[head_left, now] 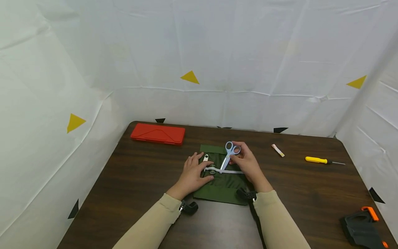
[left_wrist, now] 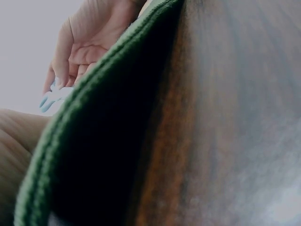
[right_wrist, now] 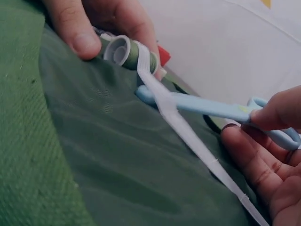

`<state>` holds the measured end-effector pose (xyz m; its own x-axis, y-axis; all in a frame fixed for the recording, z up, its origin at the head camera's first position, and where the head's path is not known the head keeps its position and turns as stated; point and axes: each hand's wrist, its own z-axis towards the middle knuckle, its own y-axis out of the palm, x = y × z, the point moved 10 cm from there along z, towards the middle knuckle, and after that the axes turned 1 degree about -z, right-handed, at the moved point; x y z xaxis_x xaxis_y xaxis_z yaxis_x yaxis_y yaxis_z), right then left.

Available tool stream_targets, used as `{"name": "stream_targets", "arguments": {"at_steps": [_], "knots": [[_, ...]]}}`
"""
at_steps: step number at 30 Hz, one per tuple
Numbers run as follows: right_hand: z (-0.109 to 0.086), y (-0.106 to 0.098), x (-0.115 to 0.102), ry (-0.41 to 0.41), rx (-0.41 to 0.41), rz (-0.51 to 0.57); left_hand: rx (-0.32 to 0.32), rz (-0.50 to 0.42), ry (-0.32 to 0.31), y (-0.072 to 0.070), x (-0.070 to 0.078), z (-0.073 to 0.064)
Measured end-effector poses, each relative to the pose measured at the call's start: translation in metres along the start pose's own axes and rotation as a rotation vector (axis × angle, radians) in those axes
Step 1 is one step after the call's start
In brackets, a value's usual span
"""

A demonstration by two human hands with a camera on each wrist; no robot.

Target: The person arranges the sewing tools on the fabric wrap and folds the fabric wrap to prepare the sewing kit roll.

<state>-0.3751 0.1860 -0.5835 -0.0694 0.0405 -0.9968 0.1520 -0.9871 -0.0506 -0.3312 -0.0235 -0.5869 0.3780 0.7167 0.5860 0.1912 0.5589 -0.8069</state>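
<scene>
A green fabric sewing roll [head_left: 217, 195] lies unfolded on the table, with a white elastic band [right_wrist: 188, 135] across it. My right hand [head_left: 249, 165] pinches light-blue scissors [right_wrist: 211, 106] near their finger loops. Their blade end passes under the elastic, tip toward the left. My left hand [head_left: 193, 173] rests on the roll's left side with fingers spread. Its thumb and index finger lie on either side of a green thread spool [right_wrist: 117, 51], which the elastic crosses. A small white-topped tool [head_left: 206, 157] stands beside that spool, partly hidden by the left fingers.
A red flat case [head_left: 158, 134] lies at the back left of the brown table [head_left: 140, 180]. To the right are a small whitish strip [head_left: 278, 150], a yellow-handled screwdriver [head_left: 316, 159] and a black-and-orange clamp-like tool [head_left: 362, 228]. White sheeting [head_left: 233, 52] surrounds the table's back and sides.
</scene>
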Motion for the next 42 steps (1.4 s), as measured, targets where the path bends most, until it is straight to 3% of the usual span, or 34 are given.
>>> {"name": "stream_targets", "arguments": {"at_steps": [7, 16, 25, 30, 36, 42], "knots": [[-0.0015, 0.0023, -0.0029, -0.015, -0.002, -0.080, 0.007, 0.006, 0.015, -0.0018, 0.0018, -0.0002], [-0.0012, 0.0032, 0.0013, 0.010, 0.009, -0.088, 0.016, -0.024, 0.039, -0.0031, 0.0031, -0.0016], [-0.0037, 0.0041, -0.0020, 0.005, -0.004, -0.203, 0.013, -0.021, 0.043, 0.0001, -0.0002, -0.0003], [-0.0047, 0.0027, -0.0010, 0.000, 0.002, -0.245, -0.044, -0.027, 0.024, 0.0016, -0.0006, -0.0009], [-0.0072, 0.0039, 0.0036, 0.041, -0.015, -0.229, -0.126, -0.136, 0.061, 0.0024, -0.0018, -0.0009], [-0.0052, 0.0077, -0.0011, 0.009, -0.046, -0.261, -0.164, -0.091, 0.077, 0.0010, -0.0041, -0.0003]]}}
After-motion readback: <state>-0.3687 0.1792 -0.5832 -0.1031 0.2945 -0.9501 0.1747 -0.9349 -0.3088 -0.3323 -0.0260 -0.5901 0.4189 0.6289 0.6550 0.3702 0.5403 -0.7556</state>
